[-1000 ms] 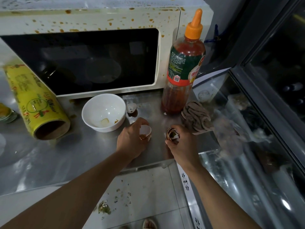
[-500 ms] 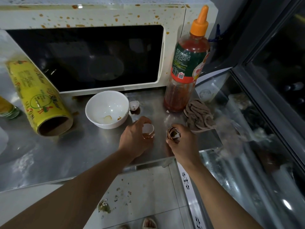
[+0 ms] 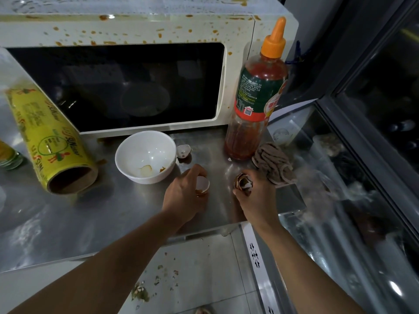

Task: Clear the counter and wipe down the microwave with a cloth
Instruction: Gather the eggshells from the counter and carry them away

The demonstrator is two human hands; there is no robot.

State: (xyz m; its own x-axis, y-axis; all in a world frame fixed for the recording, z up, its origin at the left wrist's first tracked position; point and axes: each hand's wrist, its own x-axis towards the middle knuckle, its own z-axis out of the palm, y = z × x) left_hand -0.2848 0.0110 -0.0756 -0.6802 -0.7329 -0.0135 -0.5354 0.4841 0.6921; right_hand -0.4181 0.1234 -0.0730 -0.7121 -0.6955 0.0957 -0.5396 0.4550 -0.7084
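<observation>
A cream microwave [image 3: 235,71] spattered with orange sauce stands at the back of the steel counter [image 3: 90,214]. My left hand [image 3: 183,196] grips an eggshell half [image 3: 202,183] just above the counter. My right hand [image 3: 256,196] holds crushed eggshell pieces [image 3: 242,181] beside it. Another eggshell half [image 3: 183,151] lies between the white bowl [image 3: 146,155] and the sauce bottle [image 3: 258,94]. A crumpled brown cloth [image 3: 274,164] lies to the right of my right hand, near the counter's right edge.
A yellow cling-film roll [image 3: 45,141] lies on its side at the left, next to a glass jar [image 3: 8,155]. A glass-topped case [image 3: 340,200] adjoins the counter on the right. Food scraps [image 3: 140,291] litter the tiled floor below.
Both hands keep their eggshells and have barely shifted; the camera has moved slightly, so the scene sits a little differently in the frame.
</observation>
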